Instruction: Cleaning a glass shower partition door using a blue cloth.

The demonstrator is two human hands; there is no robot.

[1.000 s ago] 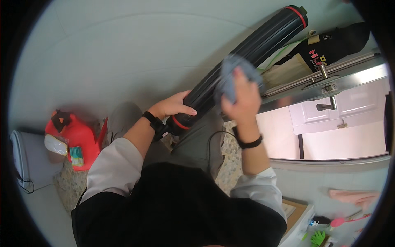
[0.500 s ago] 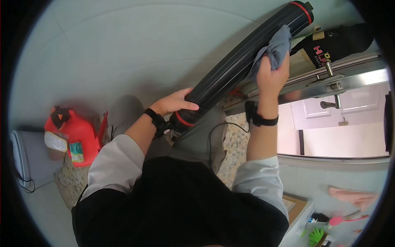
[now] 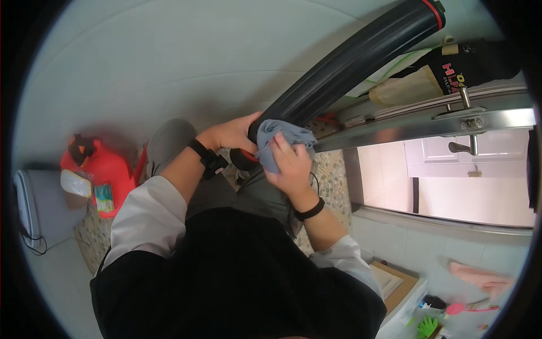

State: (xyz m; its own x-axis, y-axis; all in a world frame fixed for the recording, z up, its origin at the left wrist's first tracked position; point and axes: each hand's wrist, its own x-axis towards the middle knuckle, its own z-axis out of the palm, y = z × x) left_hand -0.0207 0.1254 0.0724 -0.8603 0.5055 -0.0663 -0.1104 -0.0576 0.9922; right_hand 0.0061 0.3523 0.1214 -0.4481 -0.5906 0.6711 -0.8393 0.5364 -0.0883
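Observation:
A long black tube (image 3: 341,70) with red bands at its ends slants from between my knees up to the far right. My left hand (image 3: 228,135) is wrapped round its lower end, with some of the fingers hidden. A crumpled grey-blue cloth (image 3: 282,131) lies against the tube close to that hand. Bent over this cloth, my right hand (image 3: 292,169) presses it onto the tube's lower part. The lower red band shows just below the cloth.
A red plastic jug (image 3: 116,175) and a grey bin (image 3: 48,198) stand on the left. At the right is a metal-framed door with a lever handle (image 3: 463,148); black printed fabric (image 3: 485,62) lies beyond it. A cardboard box (image 3: 407,289) and green glove (image 3: 427,326) are at lower right.
My right hand has slid the cloth down the tube from near its upper end to its lower end, beside my left hand. The tube's upper end has shifted slightly right in view.

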